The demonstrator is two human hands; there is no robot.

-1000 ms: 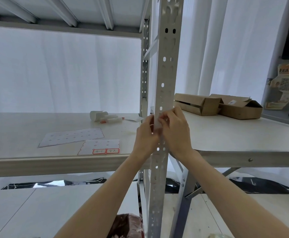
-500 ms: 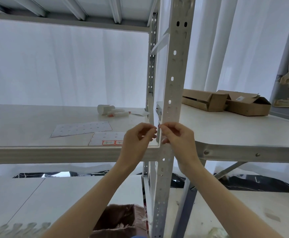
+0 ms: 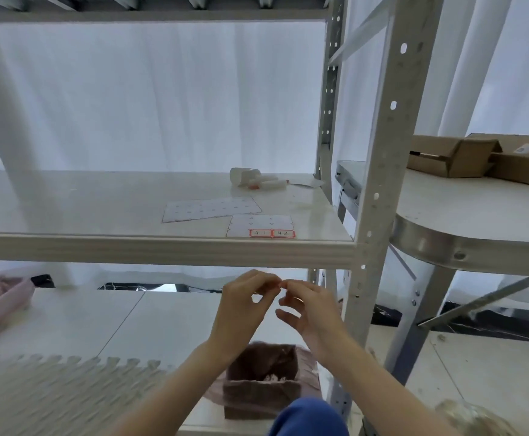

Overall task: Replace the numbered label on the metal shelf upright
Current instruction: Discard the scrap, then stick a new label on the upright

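The grey perforated metal upright (image 3: pixel 383 152) rises at the right of centre, and its visible face is bare. Below the shelf board (image 3: pixel 162 250), my left hand (image 3: pixel 241 306) and my right hand (image 3: pixel 310 313) meet fingertip to fingertip, left of the upright and apart from it. They pinch a tiny pale scrap of label (image 3: pixel 281 282), too small to read. On the shelf lies a backing sheet (image 3: pixel 260 223) with two red-bordered numbered labels (image 3: pixel 272 233) marked 4-1 and 4-2.
A second sheet (image 3: pixel 209 209) and a white roll with markers (image 3: pixel 250 179) lie further back on the shelf. A bin lined with a brown bag (image 3: pixel 261 382) stands on the floor under my hands. Cardboard boxes (image 3: pixel 455 158) sit on the round-edged table (image 3: pixel 477 243) at the right.
Both hands came off the upright and dropped below the shelf board, moving left, fingertips still pinched together. The view tilted down, and the bin now shows.
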